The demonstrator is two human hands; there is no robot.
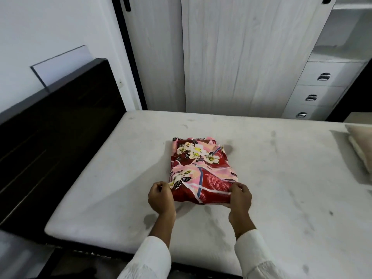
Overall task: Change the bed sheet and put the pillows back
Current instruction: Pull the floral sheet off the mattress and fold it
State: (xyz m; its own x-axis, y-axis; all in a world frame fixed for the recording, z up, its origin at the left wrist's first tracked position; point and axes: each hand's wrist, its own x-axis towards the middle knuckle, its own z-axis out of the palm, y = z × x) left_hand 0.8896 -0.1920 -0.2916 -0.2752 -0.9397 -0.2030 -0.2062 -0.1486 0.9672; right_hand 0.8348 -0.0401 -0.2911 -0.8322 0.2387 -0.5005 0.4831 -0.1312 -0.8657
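Note:
A folded bed sheet (201,168), red and pink with white flowers, lies in the middle of the bare, stained white mattress (281,178). My left hand (161,197) pinches the sheet's near left corner. My right hand (240,195) grips its near right corner, fingers curled over the edge. Both hands are at the bundle's front edge. A beige pillow (361,146) shows partly at the right edge of the mattress.
A dark headboard (56,125) runs along the left side of the bed. Behind the bed stand pale wood-grain wardrobe doors (231,57) and a white drawer unit (318,89) with metal handles. The dark bed frame (60,252) shows at the near edge.

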